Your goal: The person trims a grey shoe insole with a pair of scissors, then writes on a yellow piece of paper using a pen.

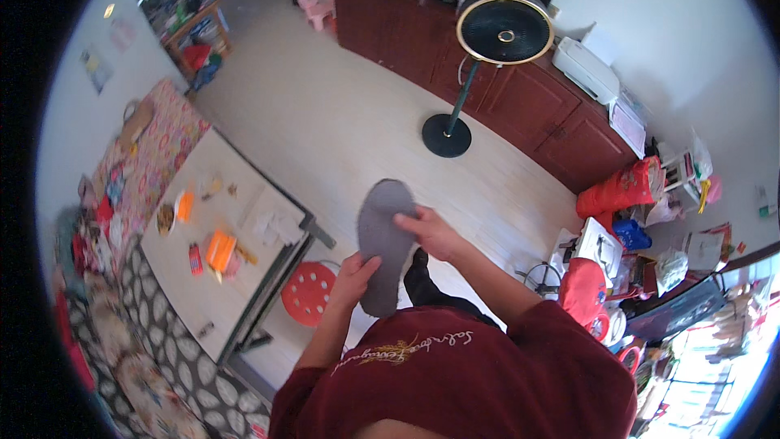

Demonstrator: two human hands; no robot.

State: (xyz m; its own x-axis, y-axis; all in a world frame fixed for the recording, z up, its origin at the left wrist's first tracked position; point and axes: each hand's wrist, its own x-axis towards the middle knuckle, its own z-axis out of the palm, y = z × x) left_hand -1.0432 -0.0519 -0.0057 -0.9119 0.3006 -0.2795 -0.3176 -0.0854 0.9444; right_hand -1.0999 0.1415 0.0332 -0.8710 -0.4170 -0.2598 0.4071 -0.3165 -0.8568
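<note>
Hands: two, bare, both closed on one insole [387,252]. By the left hand [353,278], the left edge of the insole is gripped in its lower part, the thumb laid on the upper face, the fingers curled and partly hidden. By the right hand [432,232], the right edge is pinched higher up, thumb likewise on the face, the remaining fingers mostly hidden.

Insole: grey, single, held lengthwise in front of the body and above the floor [325,106], its broader end pointed away from the person.

Shirt [471,374]: dark red, worn by the person, seen below the hands.

Stool [307,293]: red, round, pierced with pale holes, placed just left of the left forearm, beside the table.

Table [213,301]: light-topped, dark-edged, placed to the left; topped with a bowl [166,219], orange items [220,250] and crumpled white paper [280,228].

Sofa [162,341]: covered in leaf-patterned cloth, set beyond the table at far left.

Fan [505,32]: black, gold-rimmed, stood on a round base in front of the cabinet.

Cabinet [513,102]: red-brown, low, set along the wall; a printer [587,71] is borne at its right end.
</note>
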